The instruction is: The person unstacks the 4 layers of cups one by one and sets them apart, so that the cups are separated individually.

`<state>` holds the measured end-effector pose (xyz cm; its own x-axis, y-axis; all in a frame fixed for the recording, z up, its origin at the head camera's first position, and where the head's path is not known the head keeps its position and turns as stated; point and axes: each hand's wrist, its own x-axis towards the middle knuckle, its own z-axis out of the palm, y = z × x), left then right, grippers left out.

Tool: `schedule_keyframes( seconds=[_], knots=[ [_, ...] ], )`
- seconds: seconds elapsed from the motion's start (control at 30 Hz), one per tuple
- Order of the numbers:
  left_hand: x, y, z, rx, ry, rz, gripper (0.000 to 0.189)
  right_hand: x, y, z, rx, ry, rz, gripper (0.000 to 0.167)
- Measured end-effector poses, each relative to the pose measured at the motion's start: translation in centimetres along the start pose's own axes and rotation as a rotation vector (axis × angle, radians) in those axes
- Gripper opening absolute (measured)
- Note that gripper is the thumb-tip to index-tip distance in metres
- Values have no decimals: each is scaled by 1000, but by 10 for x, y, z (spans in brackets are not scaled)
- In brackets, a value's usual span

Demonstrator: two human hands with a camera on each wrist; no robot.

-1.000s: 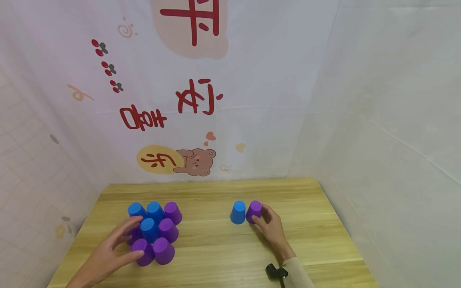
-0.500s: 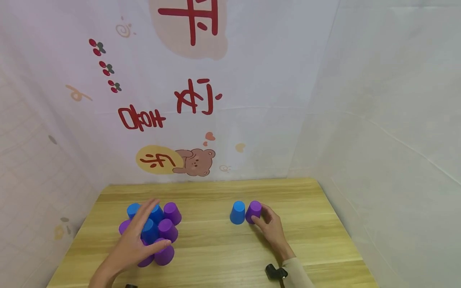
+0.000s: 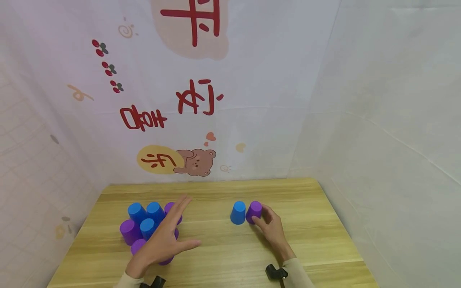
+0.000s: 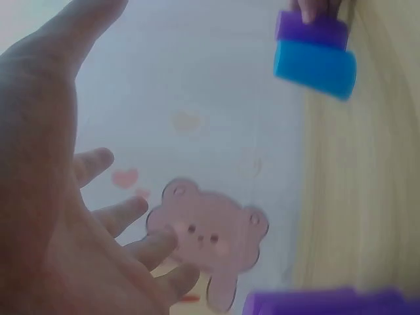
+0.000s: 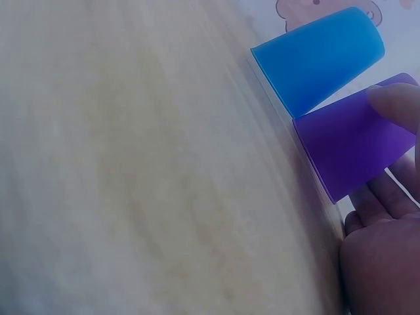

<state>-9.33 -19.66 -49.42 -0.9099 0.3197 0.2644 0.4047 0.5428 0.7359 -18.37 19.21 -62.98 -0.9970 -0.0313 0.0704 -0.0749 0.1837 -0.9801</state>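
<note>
My right hand (image 3: 271, 228) grips a purple cup (image 3: 254, 212) that stands upside down on the table. Right beside it, on its left, is an upside-down blue cup (image 3: 238, 213); their rims meet in the right wrist view. My left hand (image 3: 163, 240) is raised over the right side of a cluster of upturned cups, its fingers spread and nothing in them. In that cluster a blue cup (image 3: 148, 228) and a purple cup (image 3: 130, 232) show plainly, while the hand covers parts of several purple ones. The left wrist view shows the palm (image 4: 39, 216) facing the pair.
Light wood-grain table (image 3: 216, 256) lies under everything. A white printed curtain (image 3: 259, 120) hangs behind its back edge, and more white cloth (image 3: 396, 140) closes off the right side. Each wrist carries a small black camera mount (image 3: 276, 272).
My left hand has swept rightward across the cup cluster, uncovering the cups on the left and covering those on the right. The right hand has stayed on its purple cup.
</note>
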Motion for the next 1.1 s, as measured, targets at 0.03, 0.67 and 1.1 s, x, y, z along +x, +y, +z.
schedule_keyframes(
  seconds=[0.03,0.67,1.1],
  knots=[
    [3,1,3,-5,-8,3,121,0,0,0,0,0,0,57],
    [56,11,69,-77,-32,-47,113,-1,0,1,3,1,-8,58],
    [77,0,100,-105,-20,-123,108,1,3,0,4,2,-14,57]
  ],
)
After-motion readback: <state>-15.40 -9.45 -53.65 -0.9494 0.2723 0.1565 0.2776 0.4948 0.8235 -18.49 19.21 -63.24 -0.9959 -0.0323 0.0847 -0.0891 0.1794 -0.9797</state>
